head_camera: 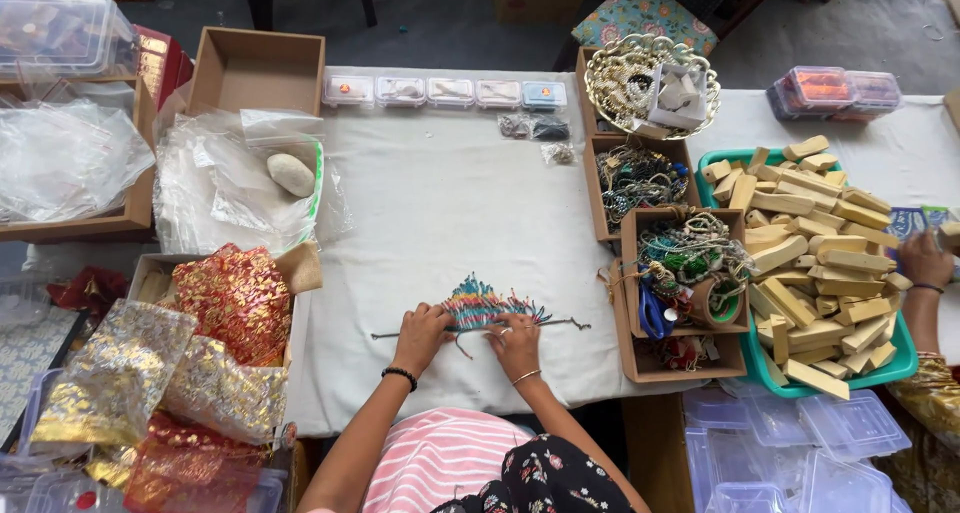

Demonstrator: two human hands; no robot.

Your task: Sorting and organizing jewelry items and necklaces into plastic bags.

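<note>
I see the threaded cords (480,313) mid-desk (430,203), cardboard boxes (680,293) to their right, the tray of wooden blocks (815,263) beyond.

You've got two hands on the cloth: left hand (420,335), right hand (516,343), both on one multicoloured threaded strand bundle (480,308). Five small clear plastic boxes (446,93) in a row at the far edge. Three brown cardboard trays of beaded jewellery (640,178) stacked down the right. One green plastic tray of pale wooden blocks (815,243). One empty brown cardboard box (258,71). One gold wire basket (652,83).
</note>
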